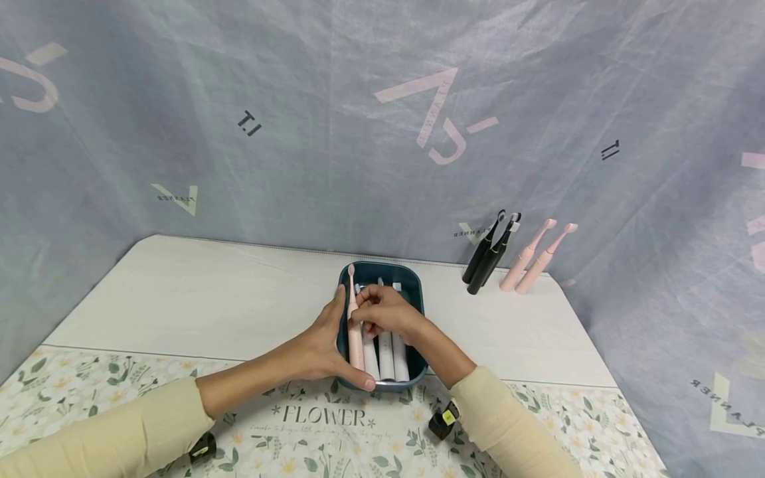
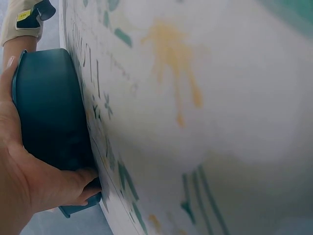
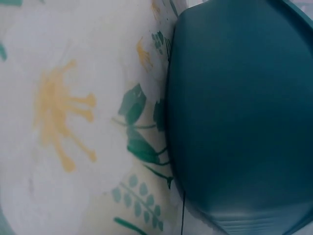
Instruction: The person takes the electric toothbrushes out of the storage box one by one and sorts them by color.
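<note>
A dark teal plastic bin (image 1: 418, 372) stands on the mat with several electric toothbrushes lying side by side in it. My left hand (image 1: 325, 345) grips its near left corner, fingers along the left side and thumb over the front rim. Inside the bin my right hand (image 1: 385, 312) pinches a pink electric toothbrush (image 1: 355, 345) near its neck, at the left wall. White electric toothbrushes (image 1: 386, 358) lie to the right of it, their upper parts partly hidden under the right hand. The right wrist view shows the bin's outer wall (image 3: 239, 112) but no hand.
At the back right of the table, black electric toothbrushes (image 1: 489, 262) and two pink ones (image 1: 534, 265) stand upright. A grey-blue printed curtain (image 1: 299, 166) hangs behind the table. Under the forearms lies a flower-patterned cloth (image 1: 335, 445).
</note>
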